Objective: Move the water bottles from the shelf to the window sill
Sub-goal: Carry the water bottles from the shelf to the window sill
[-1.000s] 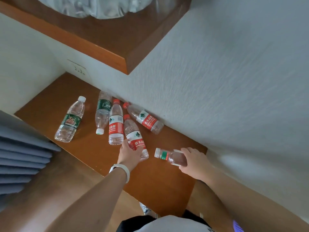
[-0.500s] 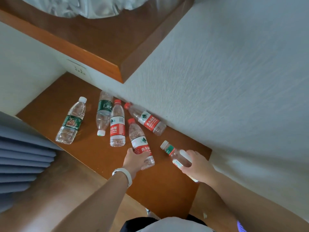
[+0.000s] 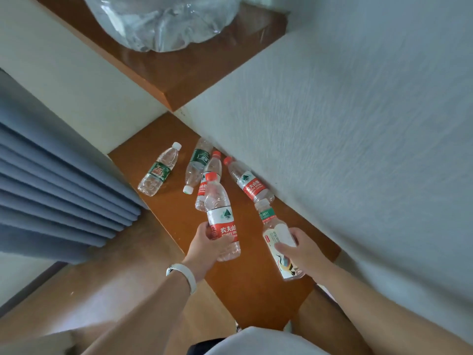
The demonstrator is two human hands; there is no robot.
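Observation:
My left hand (image 3: 208,245) grips a clear bottle with a red cap and red label (image 3: 221,216), lifted off the brown shelf (image 3: 256,285). My right hand (image 3: 303,249) grips a bottle with a white label and green neck band (image 3: 277,242), also raised. Several bottles still lie on the shelf: a green-labelled one with a white cap (image 3: 158,172) at the left, another green-labelled one (image 3: 197,165), a red-capped one (image 3: 211,170) partly hidden behind the lifted bottle, and a red-labelled one (image 3: 248,181) against the wall.
A textured white wall (image 3: 358,149) runs along the shelf's right side. An upper wooden shelf (image 3: 184,80) overhangs, holding crumpled clear plastic (image 3: 163,19). Grey-blue curtain folds (image 3: 51,180) hang at the left. Brown floor (image 3: 115,285) lies below.
Both hands have lifted their bottles off the shelf and tilted them more upright. The view has shifted, showing more of the upper shelf and the curtain.

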